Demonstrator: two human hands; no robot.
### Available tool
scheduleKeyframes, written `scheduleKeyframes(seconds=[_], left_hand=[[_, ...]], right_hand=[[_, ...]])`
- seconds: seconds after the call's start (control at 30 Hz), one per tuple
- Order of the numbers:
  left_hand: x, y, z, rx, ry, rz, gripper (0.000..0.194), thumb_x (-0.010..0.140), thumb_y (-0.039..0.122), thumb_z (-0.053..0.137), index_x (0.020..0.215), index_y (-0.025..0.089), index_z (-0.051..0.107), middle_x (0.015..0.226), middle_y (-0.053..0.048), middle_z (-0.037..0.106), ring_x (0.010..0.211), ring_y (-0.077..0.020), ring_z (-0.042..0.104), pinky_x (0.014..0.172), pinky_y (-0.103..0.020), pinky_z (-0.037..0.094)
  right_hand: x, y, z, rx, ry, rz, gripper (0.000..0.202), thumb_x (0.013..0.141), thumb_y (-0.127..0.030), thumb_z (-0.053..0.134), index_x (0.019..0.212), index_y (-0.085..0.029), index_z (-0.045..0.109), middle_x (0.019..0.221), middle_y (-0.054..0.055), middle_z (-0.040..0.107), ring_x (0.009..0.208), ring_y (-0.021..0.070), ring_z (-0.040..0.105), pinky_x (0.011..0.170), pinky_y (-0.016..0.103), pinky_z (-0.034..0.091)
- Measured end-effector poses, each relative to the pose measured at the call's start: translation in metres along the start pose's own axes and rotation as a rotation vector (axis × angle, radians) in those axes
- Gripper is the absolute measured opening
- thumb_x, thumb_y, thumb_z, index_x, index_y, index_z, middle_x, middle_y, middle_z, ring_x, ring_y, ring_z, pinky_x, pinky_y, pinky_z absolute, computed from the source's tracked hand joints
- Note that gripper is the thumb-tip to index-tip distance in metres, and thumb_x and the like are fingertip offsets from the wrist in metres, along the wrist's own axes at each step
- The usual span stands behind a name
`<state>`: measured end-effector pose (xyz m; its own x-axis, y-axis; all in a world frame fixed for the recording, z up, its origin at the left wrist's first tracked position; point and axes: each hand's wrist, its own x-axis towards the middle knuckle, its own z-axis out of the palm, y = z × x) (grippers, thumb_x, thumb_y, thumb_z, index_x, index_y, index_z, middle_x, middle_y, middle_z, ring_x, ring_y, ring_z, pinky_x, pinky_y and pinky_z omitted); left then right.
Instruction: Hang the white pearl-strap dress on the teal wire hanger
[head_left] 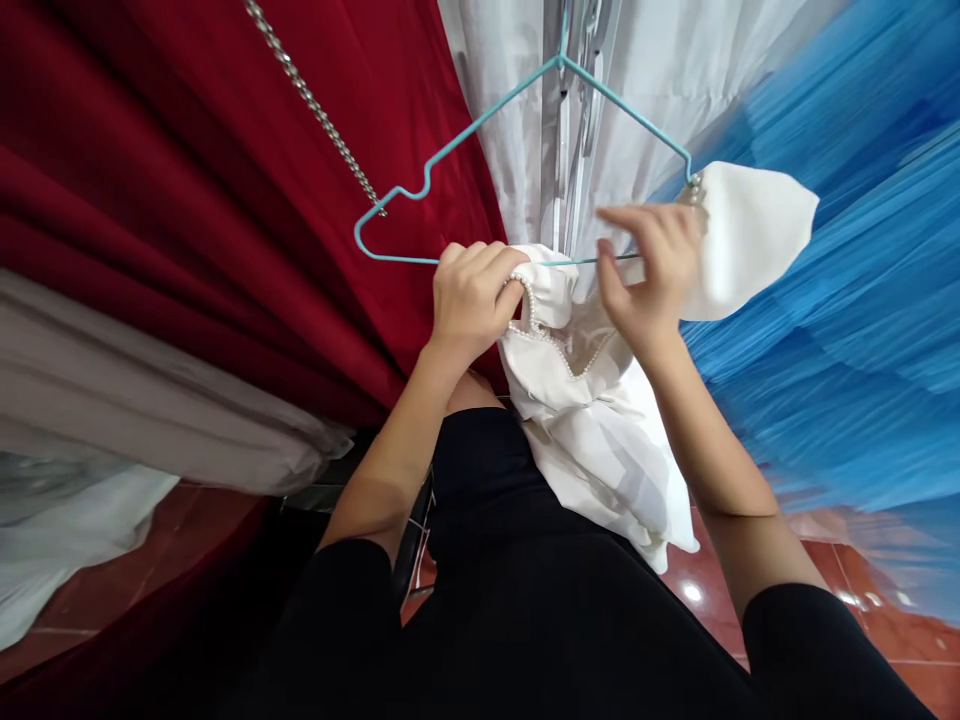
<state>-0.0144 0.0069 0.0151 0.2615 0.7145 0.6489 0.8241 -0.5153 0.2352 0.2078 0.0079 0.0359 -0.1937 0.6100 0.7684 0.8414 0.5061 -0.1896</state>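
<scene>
A white dress [607, 440] with pearl trim along its neckline hangs down in front of my body. My left hand [474, 305] is closed on the dress's left strap side, right at the bottom bar of a light blue hanger [495, 108]. The hanger's right end sits at the dress's puffed white sleeve [754, 240], which juts out to the right. Beside that sleeve is my right hand [654, 275], slightly blurred, its thumb and forefinger apart. Its other fingers are partly hidden, up against the sleeve's inner edge.
Red fabric [360, 130] hangs at the left, with a beaded chain [319, 112] in front. White cloth [675, 60] and metal rails [574, 130] stand behind the hanger. Blue tulle [847, 330] fills the right. Greyish fabric [165, 370] hangs at lower left over a red tiled floor [195, 530].
</scene>
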Motion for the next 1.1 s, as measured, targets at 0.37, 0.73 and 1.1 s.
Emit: scheduleKeyframes(seconds=[0.37,0.73,1.1], left_hand=[[0.006,0.007,-0.005,0.069,-0.067,-0.039,0.026,0.093,0.02,0.05,0.103,0.024,0.073,0.097,-0.007,0.073,0.095,-0.0301,0.066,0.095,-0.051,0.048],[0.004,-0.006,-0.021,0.088,-0.096,-0.007,0.023,0.093,0.022,0.05,0.1,0.025,0.071,0.093,-0.008,0.072,0.094,-0.0312,0.066,0.094,-0.052,0.047],[0.006,-0.007,-0.021,0.017,-0.105,-0.115,0.018,0.096,0.024,0.051,0.101,0.024,0.069,0.093,-0.008,0.069,0.103,-0.0312,0.062,0.108,-0.055,0.041]], right_hand=[[0.058,0.119,-0.016,0.073,0.475,0.003,0.037,0.073,0.0,0.042,0.082,-0.014,0.074,0.073,0.009,0.069,0.064,0.0149,0.054,0.066,0.033,0.037],[0.055,0.12,-0.001,-0.031,0.295,0.315,0.027,0.08,-0.007,0.059,0.072,-0.025,0.041,0.07,0.004,0.058,0.062,0.0109,0.044,0.061,0.032,0.032],[0.005,0.16,-0.011,-0.065,0.377,0.127,0.009,0.075,-0.031,0.056,0.077,-0.026,0.063,0.08,0.016,0.068,0.071,0.024,0.058,0.065,0.042,0.042]])
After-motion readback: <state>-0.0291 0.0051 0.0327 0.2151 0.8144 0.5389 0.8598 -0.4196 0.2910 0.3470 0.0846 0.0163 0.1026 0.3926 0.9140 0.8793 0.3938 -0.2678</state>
